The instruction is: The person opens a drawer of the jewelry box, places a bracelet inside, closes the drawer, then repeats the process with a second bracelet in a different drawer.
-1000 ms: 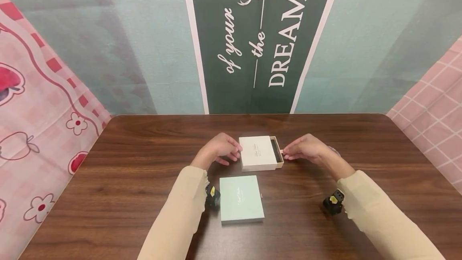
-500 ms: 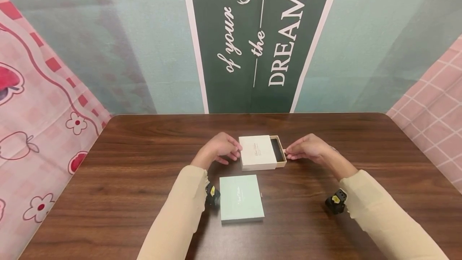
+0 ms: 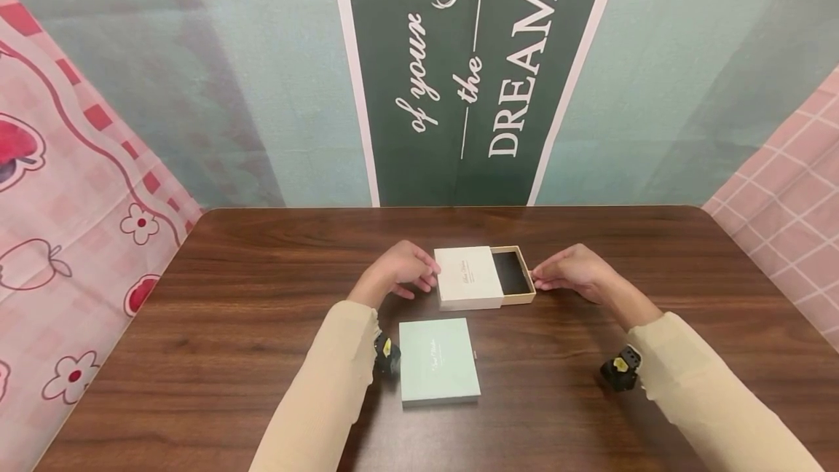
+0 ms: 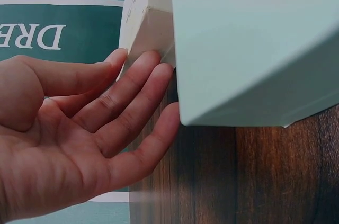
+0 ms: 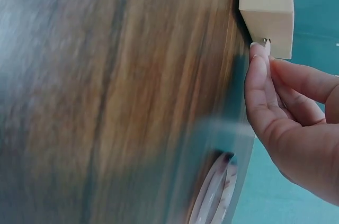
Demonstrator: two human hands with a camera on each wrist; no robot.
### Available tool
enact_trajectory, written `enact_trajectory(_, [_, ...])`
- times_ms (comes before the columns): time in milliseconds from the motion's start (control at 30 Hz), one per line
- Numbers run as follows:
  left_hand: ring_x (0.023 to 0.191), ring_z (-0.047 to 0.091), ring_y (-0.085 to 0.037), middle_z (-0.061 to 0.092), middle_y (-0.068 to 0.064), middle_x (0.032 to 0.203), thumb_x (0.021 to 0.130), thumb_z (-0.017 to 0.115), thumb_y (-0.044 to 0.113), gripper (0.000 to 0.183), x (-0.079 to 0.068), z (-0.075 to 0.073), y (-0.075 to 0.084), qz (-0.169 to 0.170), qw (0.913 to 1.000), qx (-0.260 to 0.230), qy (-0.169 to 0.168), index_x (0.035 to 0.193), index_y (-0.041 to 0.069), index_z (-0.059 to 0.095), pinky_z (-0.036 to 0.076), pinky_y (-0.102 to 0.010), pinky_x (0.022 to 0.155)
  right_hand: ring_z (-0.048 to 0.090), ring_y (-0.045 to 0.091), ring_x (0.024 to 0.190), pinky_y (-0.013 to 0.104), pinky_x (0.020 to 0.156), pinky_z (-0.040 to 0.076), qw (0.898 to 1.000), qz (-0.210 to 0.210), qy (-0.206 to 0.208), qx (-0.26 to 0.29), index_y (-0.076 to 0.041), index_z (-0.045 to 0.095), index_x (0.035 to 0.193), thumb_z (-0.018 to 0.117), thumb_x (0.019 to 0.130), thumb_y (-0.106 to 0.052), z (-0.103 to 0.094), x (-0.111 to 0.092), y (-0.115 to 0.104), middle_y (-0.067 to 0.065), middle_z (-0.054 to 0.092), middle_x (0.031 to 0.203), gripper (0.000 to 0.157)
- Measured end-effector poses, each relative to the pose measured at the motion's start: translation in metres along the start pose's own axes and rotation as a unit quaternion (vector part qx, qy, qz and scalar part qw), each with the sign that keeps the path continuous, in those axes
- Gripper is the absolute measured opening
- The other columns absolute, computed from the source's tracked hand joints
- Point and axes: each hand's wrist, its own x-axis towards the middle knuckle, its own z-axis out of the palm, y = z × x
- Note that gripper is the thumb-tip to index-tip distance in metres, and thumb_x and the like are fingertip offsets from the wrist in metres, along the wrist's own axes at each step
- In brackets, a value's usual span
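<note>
A cream drawer box (image 3: 467,277) lies on the table, its inner tray (image 3: 514,275) slid partway out to the right, showing a dark lining. My left hand (image 3: 408,268) rests its fingertips against the box's left end; in the left wrist view its fingers (image 4: 124,105) are loosely extended there. With thumb and fingertips my right hand (image 3: 577,272) pinches the small ribbon pull tab (image 5: 268,47) on the tray's end, mostly hidden by the fingers. A mint-green box (image 3: 439,360), closed, lies nearer to me, a tiny tab on its right side.
The brown wooden table (image 3: 275,384) reaches back to a fabric backdrop (image 3: 288,79) with lettering. Shiny curved rims of a pale round object (image 5: 214,189) show near my right hand in the right wrist view. Patterned pink cloths hang at both sides.
My right hand has moved rightward, drawing the tray farther out of the cream box, so more dark lining shows. The left hand, the cream sleeve and the mint-green box have stayed put.
</note>
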Motion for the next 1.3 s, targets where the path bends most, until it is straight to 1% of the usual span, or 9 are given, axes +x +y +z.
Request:
enact_trajectory(133, [0.080, 0.064, -0.026, 0.067, -0.014, 0.085, 0.088, 0.057, 0.004, 0.011, 0.000, 0.000, 0.001, -0.002, 1.0000, 0.001, -0.001, 0.092, 0.002, 0.067, 0.052, -0.040, 0.068, 0.064, 0.014, 0.069, 0.030, 0.068, 0.053, 1.000, 0.001, 0.005, 0.009, 0.027, 0.050, 0.103, 0.053, 0.085, 0.010, -0.006, -0.002, 0.003, 0.012, 0.065, 0.078, 0.025])
enact_trajectory(333, [0.081, 0.064, -0.027, 0.067, -0.013, 0.085, 0.087, 0.057, 0.003, 0.011, 0.001, 0.000, 0.001, -0.005, 1.0000, 0.003, -0.002, 0.091, 0.002, 0.067, 0.052, -0.041, 0.069, 0.064, 0.014, 0.070, 0.031, 0.070, 0.053, 1.000, 0.007, 0.009, -0.014, 0.027, 0.048, 0.107, 0.052, 0.087, 0.008, -0.014, -0.005, 0.005, 0.012, 0.065, 0.080, 0.028])
enact_trajectory(467, [0.082, 0.064, -0.027, 0.067, -0.013, 0.085, 0.087, 0.058, 0.003, 0.010, 0.001, -0.001, 0.002, -0.006, 1.0000, 0.004, -0.003, 0.091, 0.002, 0.067, 0.052, -0.041, 0.069, 0.064, 0.014, 0.070, 0.030, 0.069, 0.053, 1.000, 0.005, 0.010, -0.007, 0.027, 0.049, 0.105, 0.053, 0.087, 0.008, -0.016, -0.004, 0.006, 0.011, 0.065, 0.079, 0.027])
enact_trajectory(600, [0.082, 0.064, -0.027, 0.067, -0.013, 0.084, 0.087, 0.058, 0.004, 0.010, 0.002, -0.001, 0.001, -0.007, 1.0000, 0.002, -0.003, 0.092, 0.003, 0.067, 0.052, -0.040, 0.069, 0.063, 0.013, 0.069, 0.028, 0.068, 0.053, 1.000, 0.005, 0.011, 0.001, 0.028, 0.049, 0.103, 0.052, 0.086, 0.010, -0.017, -0.004, 0.007, 0.011, 0.065, 0.078, 0.025])
enact_trajectory(1067, [0.080, 0.064, -0.025, 0.067, -0.012, 0.084, 0.088, 0.059, 0.010, 0.012, 0.001, -0.001, -0.002, -0.001, 1.0000, -0.008, -0.003, 0.093, 0.003, 0.068, 0.052, -0.039, 0.069, 0.062, 0.012, 0.068, 0.028, 0.068, 0.053, 1.000, 0.014, 0.024, 0.001, 0.025, 0.053, 0.100, 0.051, 0.086, 0.010, -0.018, -0.003, 0.008, 0.011, 0.065, 0.077, 0.021])
enact_trajectory(1300, [0.080, 0.064, -0.025, 0.067, -0.013, 0.084, 0.088, 0.059, 0.010, 0.012, 0.001, -0.001, -0.002, -0.001, 1.0000, -0.008, -0.001, 0.092, 0.003, 0.068, 0.052, -0.040, 0.068, 0.062, 0.011, 0.068, 0.028, 0.068, 0.053, 1.000, 0.013, 0.026, -0.002, 0.026, 0.051, 0.102, 0.050, 0.086, 0.011, -0.018, -0.003, 0.008, 0.011, 0.065, 0.078, 0.023])
